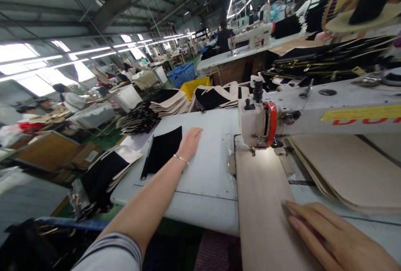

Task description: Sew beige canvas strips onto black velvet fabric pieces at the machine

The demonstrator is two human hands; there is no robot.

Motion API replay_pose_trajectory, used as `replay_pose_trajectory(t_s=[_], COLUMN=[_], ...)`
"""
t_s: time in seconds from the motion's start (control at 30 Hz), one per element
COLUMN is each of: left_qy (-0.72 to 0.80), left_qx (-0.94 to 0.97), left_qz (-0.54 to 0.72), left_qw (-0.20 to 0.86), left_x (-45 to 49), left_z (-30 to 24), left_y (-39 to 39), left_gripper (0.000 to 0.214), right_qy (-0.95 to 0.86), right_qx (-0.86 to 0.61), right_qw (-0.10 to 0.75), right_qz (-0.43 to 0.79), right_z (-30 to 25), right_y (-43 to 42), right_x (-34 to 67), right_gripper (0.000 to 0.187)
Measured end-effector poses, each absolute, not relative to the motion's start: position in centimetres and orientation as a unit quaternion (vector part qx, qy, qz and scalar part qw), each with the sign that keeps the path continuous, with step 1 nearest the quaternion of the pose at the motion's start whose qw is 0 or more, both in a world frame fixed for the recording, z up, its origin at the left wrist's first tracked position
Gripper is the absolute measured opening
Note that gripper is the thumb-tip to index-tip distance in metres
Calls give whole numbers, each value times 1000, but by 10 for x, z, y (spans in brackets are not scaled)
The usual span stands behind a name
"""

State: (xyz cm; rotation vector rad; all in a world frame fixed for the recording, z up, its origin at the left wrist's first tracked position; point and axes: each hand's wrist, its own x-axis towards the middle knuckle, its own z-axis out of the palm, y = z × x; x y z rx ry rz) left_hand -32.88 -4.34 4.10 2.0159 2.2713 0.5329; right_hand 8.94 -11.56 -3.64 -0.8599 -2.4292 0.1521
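Observation:
My left hand (189, 142), with a bracelet at the wrist, reaches out over the pale sewing table. Its fingers are stretched out, beside the right edge of a black fabric piece (164, 150); whether it touches the piece I cannot tell. A long beige panel (263, 196) runs under the head of the sewing machine (255, 122) and hangs toward me over the table's front edge. Along that panel's right side lies my right hand (335, 231), fingers extended and slightly blurred. The needle area is lit by a small lamp.
Larger beige panels (354, 166) are stacked under the machine arm. Piles of black-and-beige pieces (169, 102) stand behind the table, and another pile (109, 166) hangs at its left edge. Black zippered pieces (316, 60) lie behind the machine. A blue crate (181, 74) stands farther back.

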Motion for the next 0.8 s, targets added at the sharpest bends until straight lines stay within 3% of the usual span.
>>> replay_pose_trajectory(t_s=[0.13,0.3,0.43,0.63,0.8], left_qy=[828,818,749,613,605], left_qx=[545,566,643,714,740], left_qz=[129,81,93,241,214], left_qw=[3,68,129,238,200], left_x=[-415,-429,-390,-292,-222], left_z=[64,58,57,71,41], left_y=[-42,-50,-67,-86,-69], left_gripper=[32,23,26,36,19], right_qy=[-925,-923,-919,-919,-919], right_qx=[-304,-310,-326,-330,-326], right_qw=[228,227,224,216,221], right_qz=[-13,-20,-5,2,9], right_z=[-22,-21,-17,-9,-7], right_y=[-77,-47,-48,-50,-50], right_x=[37,11,14,13,15], right_gripper=[40,44,45,41,35])
